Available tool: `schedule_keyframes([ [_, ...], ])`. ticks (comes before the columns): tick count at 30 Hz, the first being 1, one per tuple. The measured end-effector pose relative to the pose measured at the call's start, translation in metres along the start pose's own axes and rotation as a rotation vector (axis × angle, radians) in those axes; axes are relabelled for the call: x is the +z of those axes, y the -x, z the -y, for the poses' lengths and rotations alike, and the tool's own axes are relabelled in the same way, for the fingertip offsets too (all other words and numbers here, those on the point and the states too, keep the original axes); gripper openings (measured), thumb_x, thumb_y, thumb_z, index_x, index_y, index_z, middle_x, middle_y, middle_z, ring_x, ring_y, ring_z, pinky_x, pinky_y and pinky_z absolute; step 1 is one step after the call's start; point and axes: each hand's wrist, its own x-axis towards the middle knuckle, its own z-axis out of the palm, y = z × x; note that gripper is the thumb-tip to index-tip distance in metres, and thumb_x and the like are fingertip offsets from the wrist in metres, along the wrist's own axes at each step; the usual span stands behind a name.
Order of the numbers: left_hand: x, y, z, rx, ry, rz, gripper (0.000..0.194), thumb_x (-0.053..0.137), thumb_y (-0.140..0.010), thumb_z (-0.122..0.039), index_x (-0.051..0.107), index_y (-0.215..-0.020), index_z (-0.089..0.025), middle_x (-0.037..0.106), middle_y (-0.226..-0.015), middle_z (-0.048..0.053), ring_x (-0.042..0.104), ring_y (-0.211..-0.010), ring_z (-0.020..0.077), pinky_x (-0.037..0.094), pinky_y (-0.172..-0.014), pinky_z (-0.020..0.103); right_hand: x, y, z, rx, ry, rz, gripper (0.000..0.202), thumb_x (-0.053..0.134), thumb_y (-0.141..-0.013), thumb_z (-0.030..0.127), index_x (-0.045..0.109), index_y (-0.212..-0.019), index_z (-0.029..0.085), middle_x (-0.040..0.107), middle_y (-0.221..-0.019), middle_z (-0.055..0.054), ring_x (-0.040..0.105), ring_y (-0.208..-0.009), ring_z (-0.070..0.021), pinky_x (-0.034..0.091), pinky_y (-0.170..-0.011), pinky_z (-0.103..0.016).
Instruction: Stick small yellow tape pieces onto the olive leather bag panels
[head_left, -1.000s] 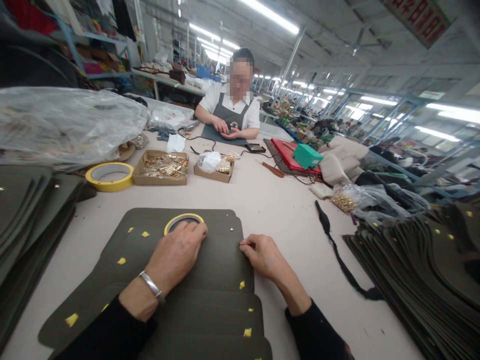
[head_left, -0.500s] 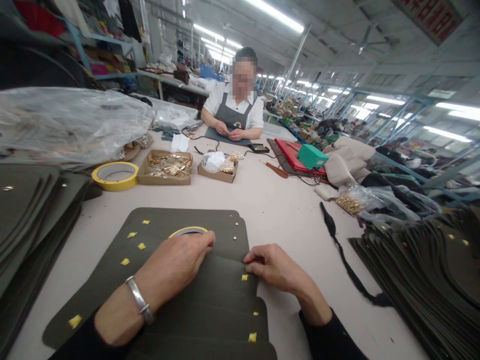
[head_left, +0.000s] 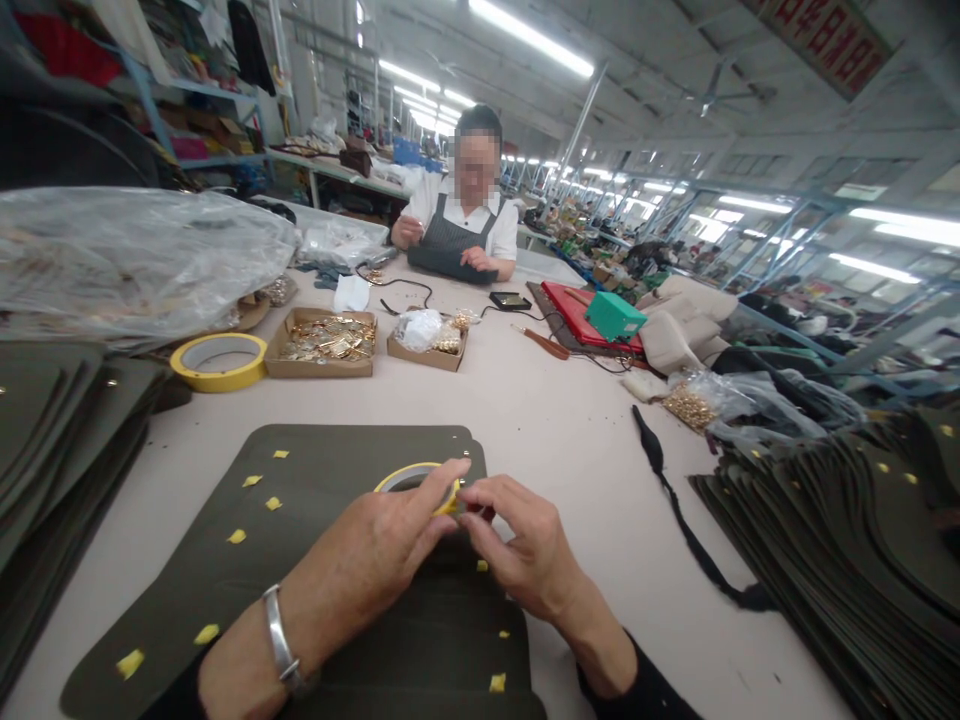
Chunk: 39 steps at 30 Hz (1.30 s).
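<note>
My left hand point(head_left: 375, 535), with a bangle at the wrist, grips a small roll of yellow tape point(head_left: 409, 476). The roll is held over a dark olive panel point(head_left: 315, 600), and part of it is hidden behind the fingers. Thumb and fingertips of my right hand point(head_left: 525, 535) are pinched at the roll's right side, where the tape's free end seems to be. Small yellow tape pieces point(head_left: 237, 537) are stuck along the panel's left and right sides. Small metal studs point(head_left: 466, 453) show near its upper right corner.
Stacks of similar panels stand left point(head_left: 45, 450) and right point(head_left: 840, 560). Beyond lie a larger yellow tape roll point(head_left: 219, 362), a box of gold metal parts point(head_left: 322, 342), a smaller box point(head_left: 426, 340) and a black strap point(head_left: 675, 510). A co-worker point(head_left: 472, 215) sits opposite.
My left hand has moved right with the tape roll and tipped it up. My right hand has left the panel's edge and come to the roll. The co-worker has lifted a dark piece.
</note>
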Motion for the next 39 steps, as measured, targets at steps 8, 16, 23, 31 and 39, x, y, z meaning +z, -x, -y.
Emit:
schedule_keyframes([
  [8,-0.003,-0.001,-0.012,-0.048,0.015,0.093,0.025,0.038,-0.095,-0.02,0.045,-0.118,-0.025,0.069,-0.095,0.002,0.068,-0.083,0.0181,0.049,-0.067,0.026,0.013,0.008,-0.006,-0.093,0.204,-0.057,0.018,0.046,-0.086,0.011,0.062,-0.083,0.02,0.062,-0.069,-0.003,0.057,-0.065,-0.0149,0.047,-0.063,-0.027],
  [16,0.0,-0.001,-0.013,-0.063,-0.057,0.022,0.017,0.039,-0.093,-0.016,0.05,-0.082,-0.022,0.06,-0.076,-0.001,0.058,-0.066,0.015,0.038,-0.059,0.026,0.017,0.005,0.003,0.22,0.04,-0.134,0.013,0.054,-0.077,0.013,0.065,-0.072,0.017,0.063,-0.062,-0.001,0.057,-0.055,-0.013,0.046,-0.055,-0.024],
  [23,0.015,0.002,-0.012,0.006,-0.117,-0.153,0.025,0.032,-0.096,-0.02,0.054,-0.083,-0.021,0.061,-0.073,0.001,0.058,-0.066,0.0143,0.039,-0.059,0.026,0.023,-0.003,-0.001,0.69,-0.312,-0.148,0.007,0.059,-0.071,0.021,0.063,-0.067,0.017,0.062,-0.053,0.002,0.059,-0.047,-0.0122,0.044,-0.045,-0.02],
  [31,0.009,-0.004,-0.014,-0.099,-0.277,0.029,0.019,0.037,-0.096,-0.018,0.054,-0.088,-0.02,0.064,-0.08,0.003,0.059,-0.074,0.0182,0.042,-0.063,0.029,0.021,0.004,-0.036,0.638,-0.261,-0.083,0.014,0.058,-0.08,0.028,0.066,-0.078,0.017,0.071,-0.069,-0.003,0.068,-0.063,-0.0166,0.053,-0.061,-0.026],
  [39,0.007,0.002,-0.008,-0.182,-0.3,0.221,0.022,0.035,-0.094,-0.013,0.056,-0.092,-0.02,0.062,-0.085,0.005,0.056,-0.081,0.0216,0.043,-0.071,0.034,0.027,-0.003,-0.045,0.453,-0.057,-0.105,0.015,0.055,-0.083,0.025,0.067,-0.082,0.018,0.07,-0.075,-0.003,0.062,-0.066,-0.0141,0.05,-0.067,-0.026],
])
